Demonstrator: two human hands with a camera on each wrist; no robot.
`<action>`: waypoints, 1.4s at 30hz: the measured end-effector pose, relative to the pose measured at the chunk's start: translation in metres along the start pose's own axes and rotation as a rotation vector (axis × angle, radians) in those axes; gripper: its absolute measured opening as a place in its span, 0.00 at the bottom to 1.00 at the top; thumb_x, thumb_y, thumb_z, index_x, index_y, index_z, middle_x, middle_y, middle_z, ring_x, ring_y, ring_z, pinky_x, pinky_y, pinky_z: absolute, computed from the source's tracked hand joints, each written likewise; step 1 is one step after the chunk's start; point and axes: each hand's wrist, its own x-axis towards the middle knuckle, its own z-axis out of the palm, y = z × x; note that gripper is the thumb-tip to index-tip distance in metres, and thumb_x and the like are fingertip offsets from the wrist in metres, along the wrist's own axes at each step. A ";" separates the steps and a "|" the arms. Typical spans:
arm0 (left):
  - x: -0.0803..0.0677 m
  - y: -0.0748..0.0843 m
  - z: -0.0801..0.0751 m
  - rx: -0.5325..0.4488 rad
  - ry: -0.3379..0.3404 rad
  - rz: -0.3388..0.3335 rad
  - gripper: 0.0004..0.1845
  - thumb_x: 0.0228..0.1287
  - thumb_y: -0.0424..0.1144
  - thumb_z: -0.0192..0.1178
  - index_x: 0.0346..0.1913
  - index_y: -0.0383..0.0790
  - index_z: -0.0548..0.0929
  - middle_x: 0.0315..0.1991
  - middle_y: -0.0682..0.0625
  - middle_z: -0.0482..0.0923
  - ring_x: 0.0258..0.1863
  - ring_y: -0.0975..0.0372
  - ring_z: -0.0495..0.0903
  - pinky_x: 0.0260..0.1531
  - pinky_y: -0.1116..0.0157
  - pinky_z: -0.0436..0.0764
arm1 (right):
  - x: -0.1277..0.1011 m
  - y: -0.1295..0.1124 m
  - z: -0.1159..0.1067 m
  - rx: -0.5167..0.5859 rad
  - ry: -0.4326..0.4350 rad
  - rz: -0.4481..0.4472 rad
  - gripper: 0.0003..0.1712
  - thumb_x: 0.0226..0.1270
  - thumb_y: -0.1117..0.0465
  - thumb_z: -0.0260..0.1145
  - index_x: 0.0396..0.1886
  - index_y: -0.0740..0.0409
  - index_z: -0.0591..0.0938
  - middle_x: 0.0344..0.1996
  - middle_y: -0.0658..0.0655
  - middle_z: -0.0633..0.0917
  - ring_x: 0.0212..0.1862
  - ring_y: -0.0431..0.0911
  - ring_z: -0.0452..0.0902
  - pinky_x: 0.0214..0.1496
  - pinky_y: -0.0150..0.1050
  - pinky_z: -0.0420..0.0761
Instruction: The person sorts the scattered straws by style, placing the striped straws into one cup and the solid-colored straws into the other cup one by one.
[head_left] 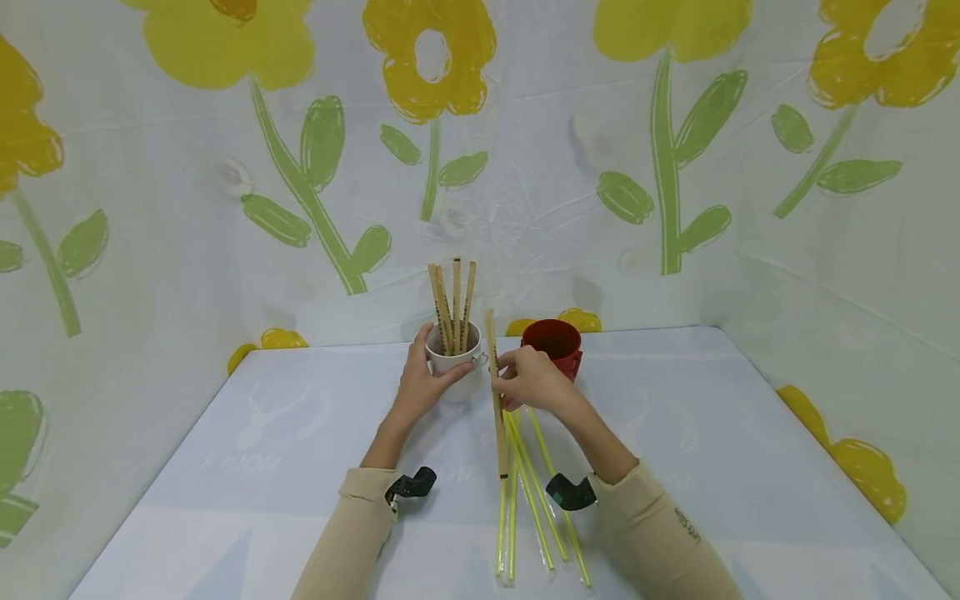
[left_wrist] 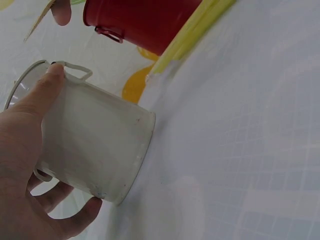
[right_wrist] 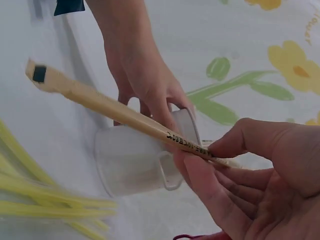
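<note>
The left hand [head_left: 420, 385] holds the white cup [head_left: 455, 371] from its left side, with the thumb on the rim and the other fingers curled round the far side. The cup stands on the desk [head_left: 300, 467] near the middle. Four brown sticks [head_left: 452, 305] stand up in it and lean a little apart.

Just right of the cup, the right hand [head_left: 532, 382] pinches one more brown stick [head_left: 494, 392] between thumb and fingers. This stick stands nearly straight up, with its low end toward the near side. Behind that hand, at the far side, is the red cup [head_left: 553, 342]. I cannot tell what is in it.

Yellow straws [head_left: 528, 500] lie flat on the desk, running from the right hand toward the near edge.

The left wrist view shows the white cup's small wire handle [left_wrist: 77, 70] close up. The right wrist view shows black print [right_wrist: 187, 142] on the held stick and a dark mark [right_wrist: 39, 74] at its end.

There is lots of open desk on the left and on the right. Flower walls [head_left: 675, 167] close in the left, far and right sides.
</note>
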 end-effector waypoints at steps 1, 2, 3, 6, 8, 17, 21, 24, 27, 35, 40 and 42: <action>0.000 0.000 0.000 -0.002 0.000 0.003 0.53 0.53 0.56 0.72 0.77 0.52 0.51 0.70 0.45 0.61 0.68 0.51 0.66 0.63 0.44 0.70 | 0.001 -0.001 -0.002 -0.005 0.012 -0.018 0.20 0.65 0.63 0.64 0.55 0.66 0.80 0.37 0.62 0.89 0.27 0.46 0.87 0.32 0.36 0.86; 0.000 0.000 0.000 -0.003 0.001 0.004 0.53 0.53 0.56 0.72 0.77 0.52 0.51 0.69 0.45 0.61 0.67 0.51 0.66 0.62 0.44 0.70 | 0.001 -0.003 -0.003 -0.011 0.026 -0.035 0.19 0.65 0.63 0.64 0.55 0.66 0.81 0.37 0.62 0.89 0.27 0.47 0.87 0.32 0.36 0.86; 0.000 0.001 0.000 -0.004 0.003 0.004 0.53 0.53 0.56 0.72 0.76 0.53 0.51 0.69 0.45 0.61 0.67 0.52 0.67 0.62 0.44 0.70 | 0.002 -0.004 -0.005 -0.018 0.040 -0.051 0.19 0.66 0.62 0.64 0.54 0.66 0.81 0.37 0.62 0.89 0.28 0.47 0.88 0.32 0.36 0.86; 0.001 0.001 0.001 -0.001 0.008 0.015 0.53 0.53 0.55 0.73 0.76 0.51 0.52 0.68 0.45 0.62 0.66 0.51 0.67 0.61 0.44 0.71 | 0.002 -0.010 -0.012 -0.044 0.086 -0.106 0.18 0.67 0.61 0.63 0.53 0.65 0.83 0.36 0.62 0.89 0.28 0.48 0.88 0.31 0.36 0.86; 0.001 0.001 0.001 0.002 0.009 0.020 0.52 0.53 0.54 0.73 0.76 0.52 0.52 0.68 0.45 0.63 0.66 0.51 0.67 0.62 0.44 0.70 | 0.003 -0.015 -0.016 -0.054 0.117 -0.126 0.17 0.68 0.60 0.63 0.53 0.64 0.83 0.36 0.61 0.90 0.29 0.49 0.88 0.31 0.36 0.86; 0.000 0.001 0.001 0.002 0.006 0.002 0.53 0.53 0.54 0.73 0.77 0.50 0.51 0.69 0.45 0.61 0.68 0.52 0.66 0.64 0.45 0.69 | 0.010 -0.034 -0.028 -0.049 0.234 -0.223 0.15 0.68 0.58 0.65 0.51 0.60 0.83 0.39 0.61 0.89 0.26 0.42 0.86 0.29 0.38 0.86; 0.001 0.001 0.001 0.009 0.006 -0.002 0.54 0.53 0.56 0.72 0.77 0.51 0.51 0.69 0.44 0.61 0.69 0.51 0.66 0.65 0.45 0.68 | 0.013 -0.040 -0.030 -0.055 0.306 -0.275 0.15 0.68 0.58 0.65 0.50 0.59 0.83 0.40 0.60 0.89 0.27 0.44 0.87 0.26 0.34 0.84; 0.001 0.001 0.000 0.017 0.009 -0.002 0.54 0.53 0.57 0.72 0.76 0.53 0.51 0.69 0.44 0.61 0.69 0.51 0.66 0.65 0.44 0.69 | 0.016 -0.046 -0.031 -0.047 0.353 -0.309 0.15 0.68 0.58 0.65 0.50 0.59 0.83 0.40 0.60 0.89 0.29 0.47 0.88 0.26 0.34 0.84; 0.000 0.001 0.000 0.016 0.009 -0.001 0.54 0.53 0.58 0.72 0.77 0.52 0.51 0.69 0.44 0.61 0.69 0.51 0.66 0.64 0.44 0.69 | 0.020 -0.053 -0.033 -0.047 0.389 -0.333 0.15 0.68 0.58 0.65 0.51 0.59 0.83 0.40 0.59 0.89 0.30 0.48 0.88 0.27 0.34 0.84; 0.000 0.000 0.000 0.007 0.004 -0.021 0.55 0.52 0.61 0.71 0.77 0.54 0.49 0.70 0.45 0.60 0.69 0.50 0.64 0.64 0.43 0.68 | 0.029 -0.069 -0.037 -0.055 0.451 -0.371 0.15 0.70 0.57 0.64 0.52 0.58 0.83 0.41 0.58 0.89 0.33 0.49 0.88 0.28 0.34 0.84; 0.001 -0.002 0.001 0.009 0.002 -0.024 0.55 0.52 0.63 0.70 0.77 0.56 0.50 0.71 0.46 0.59 0.71 0.51 0.63 0.67 0.42 0.66 | 0.034 -0.075 -0.039 -0.036 0.464 -0.396 0.14 0.70 0.58 0.64 0.51 0.59 0.83 0.41 0.58 0.89 0.35 0.50 0.88 0.29 0.33 0.84; 0.000 -0.001 0.000 0.010 0.004 -0.023 0.54 0.51 0.64 0.70 0.76 0.59 0.50 0.71 0.47 0.59 0.71 0.52 0.63 0.67 0.42 0.66 | 0.035 -0.077 -0.039 -0.035 0.471 -0.408 0.14 0.70 0.58 0.64 0.51 0.59 0.83 0.41 0.58 0.89 0.35 0.48 0.88 0.29 0.33 0.84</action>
